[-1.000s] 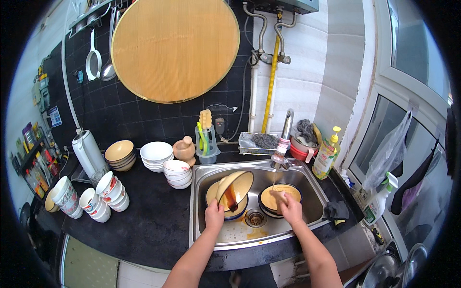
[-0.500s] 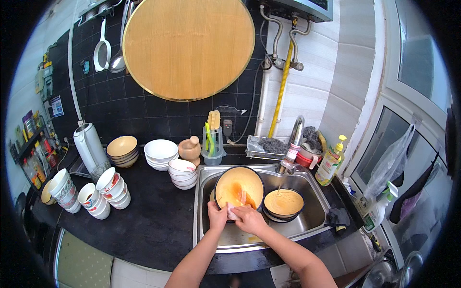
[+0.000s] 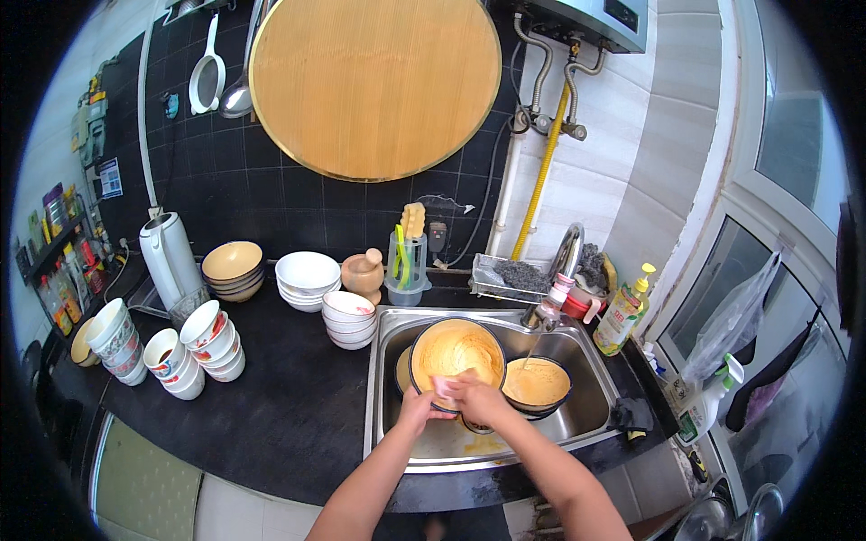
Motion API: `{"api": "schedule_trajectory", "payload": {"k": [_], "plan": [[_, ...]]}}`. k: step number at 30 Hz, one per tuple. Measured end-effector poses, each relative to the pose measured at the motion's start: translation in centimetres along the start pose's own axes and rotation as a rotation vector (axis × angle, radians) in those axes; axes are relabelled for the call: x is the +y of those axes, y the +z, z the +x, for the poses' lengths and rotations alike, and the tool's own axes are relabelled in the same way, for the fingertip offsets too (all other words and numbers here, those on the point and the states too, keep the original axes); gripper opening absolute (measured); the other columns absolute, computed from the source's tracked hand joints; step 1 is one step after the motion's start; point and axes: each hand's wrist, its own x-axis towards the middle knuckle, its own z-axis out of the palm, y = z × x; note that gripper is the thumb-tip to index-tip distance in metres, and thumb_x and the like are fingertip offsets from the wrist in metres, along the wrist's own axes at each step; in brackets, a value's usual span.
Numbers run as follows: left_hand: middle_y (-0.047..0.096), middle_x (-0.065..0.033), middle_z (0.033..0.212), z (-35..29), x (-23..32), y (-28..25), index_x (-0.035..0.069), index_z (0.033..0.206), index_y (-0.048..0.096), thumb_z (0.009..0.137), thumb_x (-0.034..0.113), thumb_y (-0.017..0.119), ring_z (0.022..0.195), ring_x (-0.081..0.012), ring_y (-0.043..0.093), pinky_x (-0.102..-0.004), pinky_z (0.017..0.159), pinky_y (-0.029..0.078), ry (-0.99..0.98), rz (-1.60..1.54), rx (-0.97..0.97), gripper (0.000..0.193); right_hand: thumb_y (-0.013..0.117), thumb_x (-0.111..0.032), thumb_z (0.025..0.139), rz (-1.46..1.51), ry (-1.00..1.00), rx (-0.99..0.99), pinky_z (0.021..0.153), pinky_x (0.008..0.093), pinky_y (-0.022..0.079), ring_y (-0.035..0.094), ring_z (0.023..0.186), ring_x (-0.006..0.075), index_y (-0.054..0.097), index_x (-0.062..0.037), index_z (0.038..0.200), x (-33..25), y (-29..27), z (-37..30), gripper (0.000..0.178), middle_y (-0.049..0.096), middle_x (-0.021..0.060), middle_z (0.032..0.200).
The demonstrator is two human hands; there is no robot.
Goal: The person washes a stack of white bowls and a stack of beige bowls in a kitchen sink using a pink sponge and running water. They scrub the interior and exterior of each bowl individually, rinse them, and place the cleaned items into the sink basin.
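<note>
A yellow bowl (image 3: 465, 344) with a dark rim is tipped toward me over the left part of the steel sink (image 3: 372, 433). My left hand (image 3: 418, 411) grips its near-left rim, fingers mostly hidden beneath. Inside its near edge, my right hand (image 3: 480, 399) is closed on a pale pink cloth (image 3: 443, 388) pressed to the surface; the hand is slightly blurred. Streaky suds coat the bowl's inside. To the right, a yellow bowl with a dark rim (image 3: 536, 379) sits on others, and a thin stream falls into it from the faucet (image 3: 568, 252). Another bowl (image 3: 402, 370) shows partly behind the held one.
White bowl stacks (image 3: 307, 275), a wooden mortar (image 3: 363, 275) and a utensil holder (image 3: 408, 270) stand behind and left of the sink. Patterned cups (image 3: 212, 338) and yellow bowls (image 3: 233, 266) are farther left. A soap bottle (image 3: 622, 311) and dark cloth (image 3: 634, 411) lie right.
The orange-brown streak inside the held bowl has been spread into pale, streaky suds. My right hand with the cloth has shifted over the bowl's near side. The whole view has moved slightly.
</note>
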Motion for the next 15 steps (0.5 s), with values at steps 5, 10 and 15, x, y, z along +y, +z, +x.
{"api": "schedule_trajectory", "payload": {"k": [5, 10, 15], "plan": [[0.055, -0.0253, 0.100, -0.3, 0.2, 0.7, 0.002, 0.125, 0.028, 0.074, -0.006, 0.036, 0.065, -0.0382, 0.063, -0.0384, 0.048, 0.057, -0.100, 0.063, -0.047, 0.052, 0.047, -0.019, 0.081, -0.652, -0.064, 0.354, 0.105, 0.0417, 0.023, 0.037, 0.124, 0.0273, 0.060, -0.0161, 0.109, 2.6, -1.4, 0.6, 0.031, 0.051, 0.0080, 0.123], [0.057, -0.0233, 0.094, 0.2, -0.2, 0.3, 0.001, 0.123, 0.033, 0.075, -0.005, 0.035, 0.066, -0.0361, 0.064, -0.0384, 0.047, 0.057, -0.094, 0.019, -0.103, 0.048, 0.055, -0.011, 0.077, -0.033, -0.421, 0.286, 0.104, 0.0410, 0.025, 0.035, 0.125, 0.0289, 0.056, -0.0143, 0.117, 2.4, 2.3, 2.5, 0.039, 0.046, 0.0093, 0.130], [0.058, -0.0219, 0.092, -0.3, 0.5, 0.3, -0.001, 0.116, 0.039, 0.073, -0.004, 0.037, 0.067, -0.0343, 0.064, -0.0385, 0.047, 0.057, -0.001, -0.008, 0.104, 0.043, 0.057, -0.017, 0.075, -0.303, -0.006, 0.097, 0.101, 0.0413, 0.028, 0.044, 0.114, 0.0226, 0.062, -0.0171, 0.110, 0.0, -1.6, -0.7, 0.035, 0.059, 0.0047, 0.108]]}}
